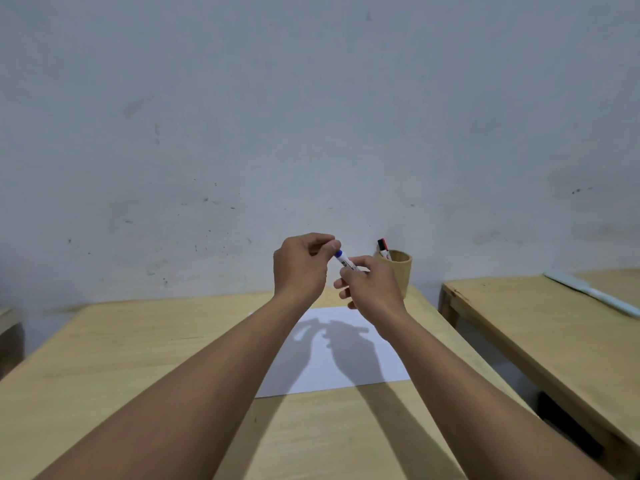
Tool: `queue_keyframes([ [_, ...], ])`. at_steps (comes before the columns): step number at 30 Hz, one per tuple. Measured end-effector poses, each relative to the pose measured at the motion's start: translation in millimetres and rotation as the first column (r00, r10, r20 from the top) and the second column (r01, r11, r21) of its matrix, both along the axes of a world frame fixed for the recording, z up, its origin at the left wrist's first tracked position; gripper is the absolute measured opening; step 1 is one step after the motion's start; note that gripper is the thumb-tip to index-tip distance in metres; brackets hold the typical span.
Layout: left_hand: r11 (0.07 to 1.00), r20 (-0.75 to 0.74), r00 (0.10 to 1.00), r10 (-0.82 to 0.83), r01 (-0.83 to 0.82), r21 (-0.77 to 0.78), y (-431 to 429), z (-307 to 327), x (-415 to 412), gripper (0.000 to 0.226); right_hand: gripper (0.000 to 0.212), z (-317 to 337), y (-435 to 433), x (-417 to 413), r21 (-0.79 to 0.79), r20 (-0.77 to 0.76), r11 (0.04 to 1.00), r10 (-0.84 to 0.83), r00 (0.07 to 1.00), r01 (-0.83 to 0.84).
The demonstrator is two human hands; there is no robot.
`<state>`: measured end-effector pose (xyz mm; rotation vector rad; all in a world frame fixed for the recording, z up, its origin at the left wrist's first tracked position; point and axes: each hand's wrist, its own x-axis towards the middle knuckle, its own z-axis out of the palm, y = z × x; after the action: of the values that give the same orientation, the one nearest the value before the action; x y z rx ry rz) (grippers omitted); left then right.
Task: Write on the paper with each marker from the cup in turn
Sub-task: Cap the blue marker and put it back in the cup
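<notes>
Both hands are raised above a white sheet of paper (346,368) lying on a light wooden table (138,358). My right hand (372,289) holds the white barrel of a blue marker (344,260), tilted up to the left. My left hand (301,268) pinches the marker's blue end with thumb and fingers; the very tip is hidden under them. A wooden cup (398,268) stands at the table's far right, just behind my right hand, with a red-and-black marker (383,248) sticking out of it. The paper shows no marks, only the shadows of my hands.
A second wooden table (554,327) stands to the right across a narrow gap, with a pale blue flat object (595,294) lying on it. A grey wall rises right behind the tables. Another piece of furniture shows at the left edge (10,334).
</notes>
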<state>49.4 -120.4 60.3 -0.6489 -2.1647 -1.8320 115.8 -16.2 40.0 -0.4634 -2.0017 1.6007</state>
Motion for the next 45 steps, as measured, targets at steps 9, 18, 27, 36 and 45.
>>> queue_keyframes([
  [9,0.989,0.030,0.999,-0.036,0.040,-0.144,70.6,-17.9,-23.8,0.023,0.020,1.2,94.0,-13.4,0.290,0.038,0.951,-0.121,0.992,0.105],
  [18,0.899,0.132,0.987,-0.094,0.141,-0.415,151.2,-59.9,-69.6,0.075,0.023,20.3,171.7,-54.0,0.470,0.034,0.861,-0.238,0.971,0.195],
  [27,0.845,0.169,0.982,-0.084,0.160,-0.510,193.6,-91.1,-90.1,0.063,0.028,2.1,207.3,-99.5,0.504,0.121,0.854,-0.220,0.968,0.130],
  [36,0.828,0.140,0.985,-0.100,0.161,-0.537,197.1,-99.7,-99.2,0.053,0.027,-8.5,218.4,-114.8,0.513,0.357,0.857,-0.163,0.920,-0.047],
  [45,0.867,0.189,0.963,-0.192,0.256,-0.426,191.7,-102.0,-107.3,0.067,0.018,3.0,234.2,-131.1,0.565,0.398,0.811,-0.107,0.911,-0.151],
])
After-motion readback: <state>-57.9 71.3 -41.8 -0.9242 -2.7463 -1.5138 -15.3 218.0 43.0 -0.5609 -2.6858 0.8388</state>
